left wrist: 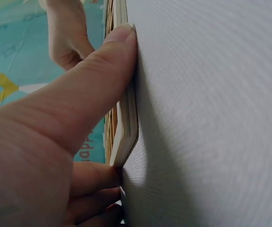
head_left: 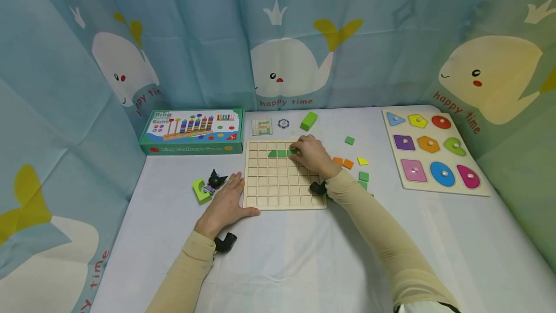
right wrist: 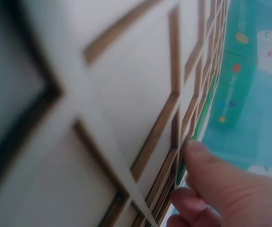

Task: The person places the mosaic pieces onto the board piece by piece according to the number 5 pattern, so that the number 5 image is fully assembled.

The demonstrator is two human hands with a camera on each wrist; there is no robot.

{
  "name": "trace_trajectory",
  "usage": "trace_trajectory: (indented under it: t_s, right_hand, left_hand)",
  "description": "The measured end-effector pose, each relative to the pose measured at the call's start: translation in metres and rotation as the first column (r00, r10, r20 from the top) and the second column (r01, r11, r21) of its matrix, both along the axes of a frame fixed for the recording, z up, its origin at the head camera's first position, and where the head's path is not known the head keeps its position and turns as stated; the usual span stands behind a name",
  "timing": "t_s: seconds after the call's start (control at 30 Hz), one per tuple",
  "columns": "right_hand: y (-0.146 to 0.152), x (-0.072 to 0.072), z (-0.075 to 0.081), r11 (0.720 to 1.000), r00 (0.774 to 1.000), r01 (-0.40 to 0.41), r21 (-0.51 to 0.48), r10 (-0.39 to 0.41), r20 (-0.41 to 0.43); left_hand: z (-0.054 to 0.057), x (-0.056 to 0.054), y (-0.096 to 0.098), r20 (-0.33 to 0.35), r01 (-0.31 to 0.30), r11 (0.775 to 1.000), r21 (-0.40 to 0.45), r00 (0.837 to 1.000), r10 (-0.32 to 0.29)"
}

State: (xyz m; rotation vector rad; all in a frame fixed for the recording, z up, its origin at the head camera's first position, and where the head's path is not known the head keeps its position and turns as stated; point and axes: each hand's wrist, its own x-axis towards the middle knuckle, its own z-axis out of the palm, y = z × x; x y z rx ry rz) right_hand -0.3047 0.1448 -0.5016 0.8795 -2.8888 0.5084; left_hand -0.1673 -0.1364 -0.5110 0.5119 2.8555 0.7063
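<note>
A wooden grid board (head_left: 269,185) lies flat on the white-covered table. My left hand (head_left: 226,203) rests at its near left corner, fingers along the left side and thumb against the front edge. In the left wrist view the straight thumb (left wrist: 98,71) touches the layered wooden rim. My right hand (head_left: 312,152) pinches a green tile (head_left: 292,150) at the board's second row from the back. Left of it, a green square tile (head_left: 282,153) and a green tile with a rounded corner (head_left: 272,154) sit in neighbouring cells. Fingers partly hide the pinched tile (right wrist: 181,173).
Loose orange tiles (head_left: 348,163), a yellow one (head_left: 362,161) and green ones (head_left: 363,176) lie right of the board. Behind it are a patterned card (head_left: 262,127), a chip (head_left: 283,123) and a green block (head_left: 309,121). A game box (head_left: 191,132), figurine (head_left: 215,180) and shape puzzle (head_left: 410,153) flank it.
</note>
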Motion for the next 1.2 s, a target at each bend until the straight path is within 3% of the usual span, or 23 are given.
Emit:
trace_trajectory:
  t_s: [0.17, 0.33, 0.6, 0.87, 1.2]
  right_hand:
    - [0.001, 0.001, 0.002, 1.000, 1.000, 0.001, -0.024, -0.001, 0.017]
    - [0.008, 0.004, 0.011, 0.993, 0.997, -0.006, -0.118, 0.015, 0.075]
    - [0.043, 0.002, 0.023, 0.944, 0.990, 0.021, -0.330, 0.027, 0.139]
    - [0.085, 0.004, 0.023, 0.918, 0.981, 0.148, -0.368, -0.087, 0.175]
    - [0.131, 0.003, 0.016, 0.871, 0.935, 0.344, -0.351, -0.281, 0.218]
  left_hand:
    - [0.000, 0.001, -0.001, -0.001, 0.000, 1.000, 0.010, 1.000, 0.000]
    - [-0.001, 0.002, -0.002, -0.013, 0.002, 1.000, 0.018, 1.000, -0.002]
    - [-0.002, 0.001, -0.003, -0.013, 0.001, 1.000, 0.011, 1.000, 0.000]
    - [-0.001, 0.001, -0.002, -0.010, 0.002, 1.000, 0.000, 1.000, -0.002]
    - [-0.001, 0.002, -0.001, -0.008, -0.001, 1.000, 0.002, 1.000, 0.001]
